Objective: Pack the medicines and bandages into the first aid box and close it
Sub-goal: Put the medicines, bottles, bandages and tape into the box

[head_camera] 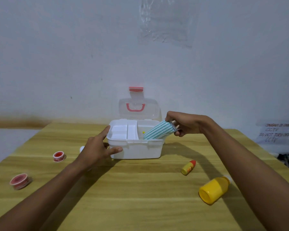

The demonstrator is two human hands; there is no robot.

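head view: left hand steadies box; right hand grips half-hidden striped bandage.

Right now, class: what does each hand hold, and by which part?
Right hand: the striped bandage roll, by its upper end. Left hand steadies the box at its left front corner.

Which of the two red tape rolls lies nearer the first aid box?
The smaller-looking tape roll, lying just left of the left hand. The other tape roll sits further left, closer to the camera.
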